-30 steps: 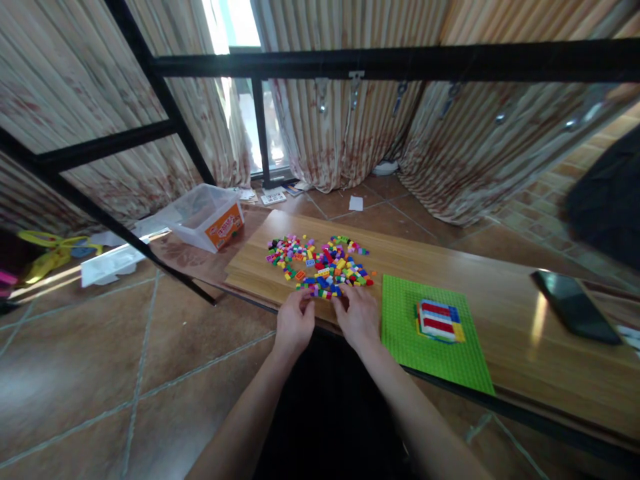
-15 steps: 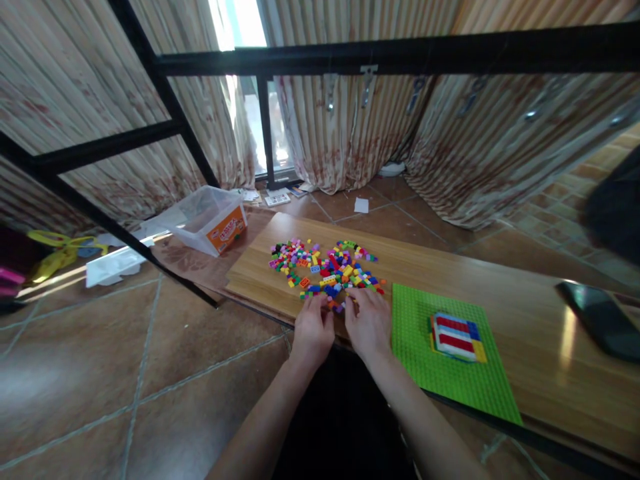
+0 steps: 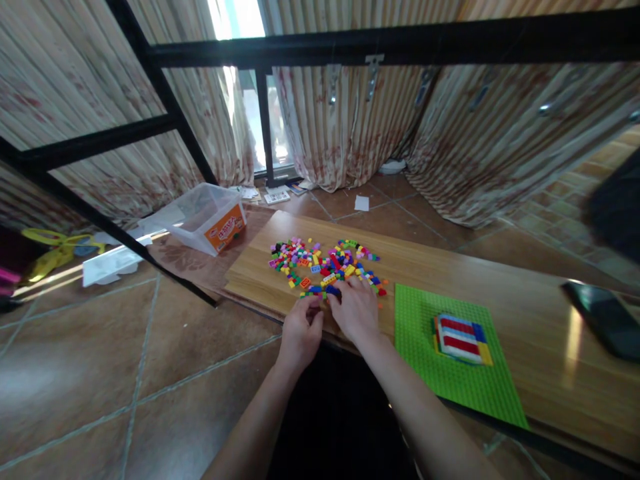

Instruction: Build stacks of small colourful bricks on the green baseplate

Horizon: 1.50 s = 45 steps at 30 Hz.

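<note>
A loose heap of small coloured building bricks (image 3: pixel 300 253) is spread over the wooden table. My right hand (image 3: pixel 357 310) reaches over the near side of this heap, fingers bent down among the bricks and thumb apart, beside some blue bricks (image 3: pixel 333 290). At the table's front edge, my left hand (image 3: pixel 301 330) is curled with thumb and fingers close together. Whatever it may hold is too small to make out. To the right lies a green baseplate (image 3: pixel 420 363) carrying a flat brick build (image 3: pixel 460 339) with red and white stripes and blue and yellow parts.
A dark phone (image 3: pixel 603 320) lies on the wooden table (image 3: pixel 425 263) at the right. A clear plastic box (image 3: pixel 205 217) with an orange label stands beyond the left end. Black metal bars (image 3: pixel 320 50) cross in front of the curtains. Papers (image 3: pixel 362 203) lie on the tiled floor.
My right hand has moved left and forward, farther over the bricks. My left hand has drawn back slightly to the left. The view has shifted a little.
</note>
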Available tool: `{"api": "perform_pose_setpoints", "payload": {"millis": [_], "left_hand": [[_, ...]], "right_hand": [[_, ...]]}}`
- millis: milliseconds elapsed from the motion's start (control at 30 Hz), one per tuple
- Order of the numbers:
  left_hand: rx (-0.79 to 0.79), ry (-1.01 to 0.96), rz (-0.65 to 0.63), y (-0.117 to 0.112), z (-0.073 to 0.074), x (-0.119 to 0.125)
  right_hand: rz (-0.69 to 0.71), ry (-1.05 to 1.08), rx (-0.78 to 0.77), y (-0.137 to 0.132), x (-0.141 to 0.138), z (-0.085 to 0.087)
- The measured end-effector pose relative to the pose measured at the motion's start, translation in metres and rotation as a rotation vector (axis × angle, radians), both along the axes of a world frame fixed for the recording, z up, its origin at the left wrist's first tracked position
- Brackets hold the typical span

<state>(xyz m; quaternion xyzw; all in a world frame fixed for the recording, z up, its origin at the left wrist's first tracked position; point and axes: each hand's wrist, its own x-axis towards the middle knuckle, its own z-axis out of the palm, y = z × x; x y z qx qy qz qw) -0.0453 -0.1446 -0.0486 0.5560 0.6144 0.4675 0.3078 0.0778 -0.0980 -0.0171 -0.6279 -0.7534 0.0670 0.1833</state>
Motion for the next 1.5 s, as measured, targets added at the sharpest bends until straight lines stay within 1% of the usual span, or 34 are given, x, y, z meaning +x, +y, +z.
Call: {"api": "perform_pose_setpoints", "payload": {"millis": [133, 233, 333, 367, 433, 500, 567, 600, 700, 767, 833, 867, 900, 967, 1000, 1067, 1167, 1233, 1333, 1400, 1500], "left_hand": [[0.003, -0.026, -0.006, -0.001, -0.002, 0.0], [-0.006, -0.046, -0.008, 0.001, -0.008, -0.002], [-0.013, -0.085, -0.003, 0.0, -0.012, -0.004], [-0.016, -0.103, 0.001, -0.002, -0.011, -0.003], [-0.034, -0.134, 0.011, -0.01, -0.008, 0.001], [-0.064, -0.136, 0.032, -0.024, -0.003, 0.008], [-0.074, -0.086, -0.009, -0.043, -0.001, 0.015], [-0.07, -0.043, -0.042, -0.053, -0.003, 0.018], [-0.07, 0.119, -0.185, -0.085, -0.017, 0.02], [-0.048, 0.197, -0.243, -0.102, -0.03, 0.015], [0.006, 0.246, -0.3, -0.113, -0.039, 0.009], [0.026, 0.266, -0.32, -0.116, -0.042, 0.006], [0.037, 0.285, -0.337, -0.118, -0.043, 0.005], [0.044, 0.322, -0.356, -0.117, -0.043, 0.005], [0.045, 0.339, -0.36, -0.116, -0.042, 0.006], [0.056, 0.37, -0.364, -0.114, -0.04, 0.008], [0.063, 0.405, -0.387, -0.115, -0.042, 0.01], [0.049, 0.422, -0.405, -0.118, -0.044, 0.01], [0.026, 0.439, -0.409, -0.121, -0.044, 0.01], [0.021, 0.441, -0.413, -0.121, -0.042, 0.01], [0.017, 0.435, -0.416, -0.119, -0.04, 0.012]], "right_hand": [[-0.011, 0.0, -0.052, 0.011, -0.003, 0.003], [-0.019, 0.045, -0.014, 0.013, -0.002, 0.002], [-0.046, 0.158, 0.073, 0.003, 0.004, 0.002], [-0.058, 0.225, 0.082, -0.003, 0.007, 0.003], [-0.072, 0.401, 0.043, -0.02, 0.017, 0.007], [-0.067, 0.604, -0.027, -0.042, 0.032, 0.009], [-0.068, 0.789, -0.05, -0.066, 0.052, 0.009], [-0.105, 0.866, -0.033, -0.077, 0.064, 0.007], [-0.266, 0.991, 0.048, -0.103, 0.108, -0.003], [-0.348, 1.023, 0.088, -0.112, 0.14, -0.008], [-0.392, 0.986, 0.13, -0.113, 0.169, -0.008], [-0.403, 0.921, 0.168, -0.11, 0.18, -0.006], [-0.414, 0.823, 0.215, -0.105, 0.189, -0.003], [-0.403, 0.596, 0.254, -0.091, 0.199, 0.006], [-0.398, 0.508, 0.261, -0.083, 0.199, 0.01], [-0.356, 0.399, 0.271, -0.066, 0.195, 0.015], [-0.26, 0.23, 0.281, -0.051, 0.185, 0.011], [-0.197, 0.149, 0.278, -0.049, 0.182, 0.004], [-0.131, 0.112, 0.271, -0.054, 0.183, -0.002], [-0.088, 0.115, 0.251, -0.058, 0.186, -0.001], [-0.034, 0.142, 0.18, -0.059, 0.191, 0.005]]}}
